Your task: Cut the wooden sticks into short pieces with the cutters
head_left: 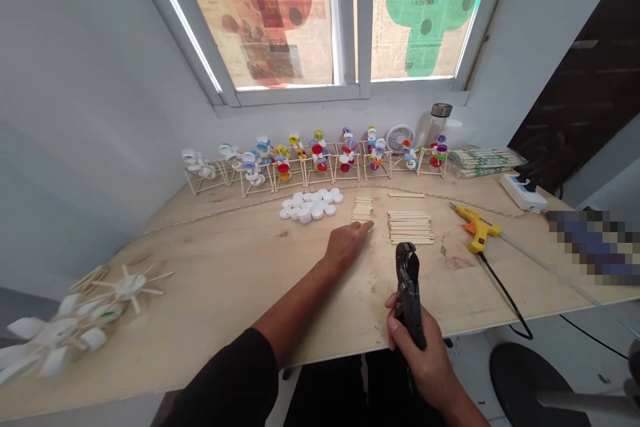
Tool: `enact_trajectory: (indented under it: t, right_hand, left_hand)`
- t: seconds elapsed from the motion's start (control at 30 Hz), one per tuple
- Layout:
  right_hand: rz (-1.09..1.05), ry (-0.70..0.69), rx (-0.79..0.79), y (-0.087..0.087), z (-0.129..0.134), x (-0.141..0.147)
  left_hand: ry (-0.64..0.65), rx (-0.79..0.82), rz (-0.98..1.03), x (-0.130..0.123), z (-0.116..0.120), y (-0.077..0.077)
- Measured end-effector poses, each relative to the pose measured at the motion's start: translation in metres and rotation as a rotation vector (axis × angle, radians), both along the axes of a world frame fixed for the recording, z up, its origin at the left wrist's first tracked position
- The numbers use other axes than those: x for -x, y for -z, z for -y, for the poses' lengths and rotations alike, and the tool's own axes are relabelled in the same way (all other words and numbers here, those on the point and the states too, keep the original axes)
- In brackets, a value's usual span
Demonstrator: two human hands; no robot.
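Craft sticks [362, 209] sit in a short stack at 1 o'clock from my left hand [346, 245]. That hand is open and holds nothing, its extended fingers [363, 228] resting just short of the stack on the plywood table [210, 280]. My right hand [414, 347] is closed around black pliers [409, 287], probably a cutting type, though I can't read the head well from here. White bottle caps [309, 205] lie at 10 o'clock from the left hand, with a wider stick pile [410, 227] and a yellow glue gun [475, 228] at 3. Stick-and-cap models [315, 160] line the far edge at 12.
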State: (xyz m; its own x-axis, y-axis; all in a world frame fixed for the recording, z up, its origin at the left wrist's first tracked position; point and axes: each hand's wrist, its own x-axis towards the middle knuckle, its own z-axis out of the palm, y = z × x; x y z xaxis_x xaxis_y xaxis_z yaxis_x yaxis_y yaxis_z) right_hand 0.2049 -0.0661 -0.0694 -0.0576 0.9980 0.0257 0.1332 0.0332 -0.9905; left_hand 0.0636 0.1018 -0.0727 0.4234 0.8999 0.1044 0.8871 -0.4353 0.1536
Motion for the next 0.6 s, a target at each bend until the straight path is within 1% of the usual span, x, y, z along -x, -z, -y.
enact_trajectory:
  t: [0.6]
  right_hand:
    - [0.000, -0.006, 0.004, 0.0003, 0.0005, -0.0002]
  left_hand:
    - [0.058, -0.027, -0.075, 0.0007, -0.0006, -0.0006]
